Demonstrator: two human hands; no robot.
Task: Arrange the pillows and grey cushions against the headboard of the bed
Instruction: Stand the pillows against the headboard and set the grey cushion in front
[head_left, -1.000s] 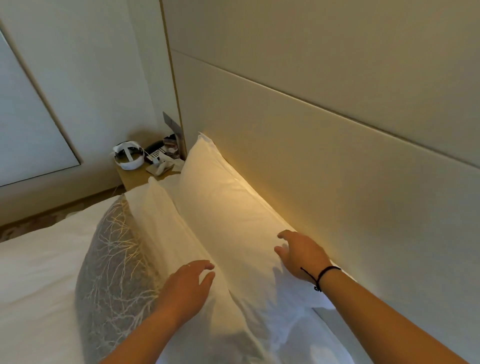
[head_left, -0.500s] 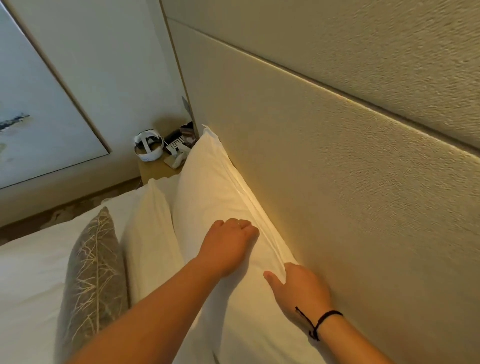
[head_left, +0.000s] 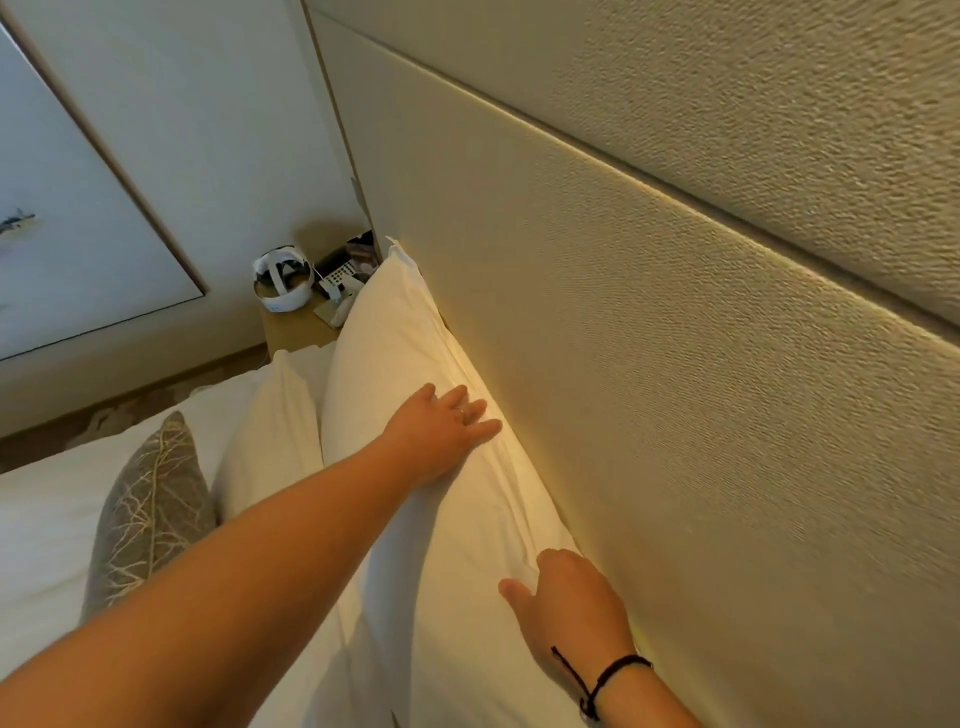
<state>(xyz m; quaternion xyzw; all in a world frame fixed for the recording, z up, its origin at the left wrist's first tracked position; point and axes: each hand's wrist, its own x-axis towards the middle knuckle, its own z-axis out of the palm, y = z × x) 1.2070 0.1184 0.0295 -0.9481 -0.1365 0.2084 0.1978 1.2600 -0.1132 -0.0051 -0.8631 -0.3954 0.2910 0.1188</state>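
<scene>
Slid further along since before: left hand (head_left: 441, 434) flat, fingers straight, pressing pillow (head_left: 415, 364) onto headboard (head_left: 623, 364). Right hand (head_left: 569, 603) resting nearer, grip unclear. Still seating it; next, cushion (head_left: 150, 509) beside left forearm.

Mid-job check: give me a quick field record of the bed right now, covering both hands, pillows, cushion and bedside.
left hand: fingers straight, pressing the back pillow
right hand: resting on the same pillow nearer the camera, fingertips hidden; black wristband on the wrist
back pillow: white, upright, against the headboard
front pillow: white, upright, in front of the back pillow
grey cushion: branch pattern, standing in front of the front pillow
nightstand: white headset, small items, too small to identify
</scene>
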